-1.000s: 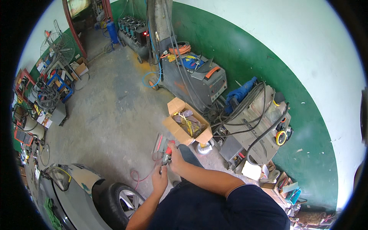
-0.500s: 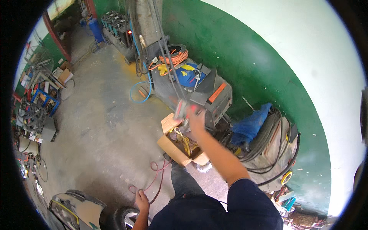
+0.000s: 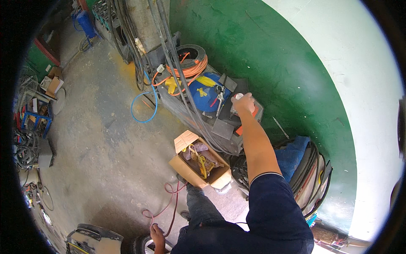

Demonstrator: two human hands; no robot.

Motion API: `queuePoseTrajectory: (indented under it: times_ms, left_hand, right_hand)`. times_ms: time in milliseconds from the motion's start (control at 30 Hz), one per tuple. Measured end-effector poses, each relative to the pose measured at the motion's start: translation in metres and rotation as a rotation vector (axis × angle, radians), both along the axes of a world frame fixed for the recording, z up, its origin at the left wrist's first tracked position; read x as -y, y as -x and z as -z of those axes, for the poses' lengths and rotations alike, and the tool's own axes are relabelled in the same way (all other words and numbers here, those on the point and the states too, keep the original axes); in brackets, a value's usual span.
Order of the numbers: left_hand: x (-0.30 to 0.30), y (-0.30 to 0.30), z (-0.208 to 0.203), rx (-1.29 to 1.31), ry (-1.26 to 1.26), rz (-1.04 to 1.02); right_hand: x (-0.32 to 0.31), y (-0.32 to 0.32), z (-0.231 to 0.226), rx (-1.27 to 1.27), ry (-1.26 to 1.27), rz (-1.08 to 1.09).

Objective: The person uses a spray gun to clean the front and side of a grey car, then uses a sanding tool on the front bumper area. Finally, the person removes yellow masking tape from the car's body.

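Note:
At the lower middle, beside the car wheel [image 3: 149,245], my left hand [image 3: 157,235] has its fingers closed around a thin red hose [image 3: 171,192]. The hose loops over the floor near my foot. My right arm reaches far forward, and my right hand [image 3: 245,103] is on top of the grey machine [image 3: 196,120]. Its fingers are closed on a small object with a whitish round end [image 3: 238,96], mostly covered by the hand, so its kind is unclear. An orange bar [image 3: 239,131] lies under and beside it. Just left are a blue cloth-like bundle [image 3: 202,97] and a spray gun-like tool [image 3: 220,100].
An opened cardboard box [image 3: 188,168] with yellow straps stands before my feet. An orange cable reel [image 3: 192,65] rests on the machine; dark cables [image 3: 169,55] hang in front. Coiled black hoses [image 3: 311,169] lie at right by the green wall [image 3: 270,63]. A blue hose [image 3: 139,120] curls on the floor.
My right hand has moved forward and right, from above the box onto the machine top with its object. My left hand stays low with the red hose. The view has shifted.

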State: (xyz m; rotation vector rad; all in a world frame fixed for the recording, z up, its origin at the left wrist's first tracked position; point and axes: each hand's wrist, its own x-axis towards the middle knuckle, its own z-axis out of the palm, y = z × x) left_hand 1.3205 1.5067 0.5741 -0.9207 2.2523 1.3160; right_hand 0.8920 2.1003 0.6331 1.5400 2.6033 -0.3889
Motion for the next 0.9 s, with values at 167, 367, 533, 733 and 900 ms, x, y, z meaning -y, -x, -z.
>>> queuePoseTrajectory:
  times_ms: [167,367,533,733,900]
  left_hand:
    - [-0.006,0.018,-0.007,0.006,0.001,0.042]
    - [-0.016,0.025,-0.007,0.058,-0.049,-0.074]
    - [-0.012,0.011,-0.003,0.021,0.038,-0.066]
    - [-0.032,0.011,-0.028,0.062,0.015,-0.218]
    - [-0.039,-0.002,-0.028,0.072,0.042,-0.226]
  right_hand:
    - [-0.007,0.019,0.017,0.039,-0.724,-0.624]
    - [0.033,0.075,0.036,0.269,-0.24,-0.776]
    - [0.052,0.112,0.048,0.549,-0.255,-0.739]
    - [0.034,0.134,0.064,0.525,-0.104,-0.416]
    - [0.032,0.137,0.067,0.456,-0.062,-0.384]
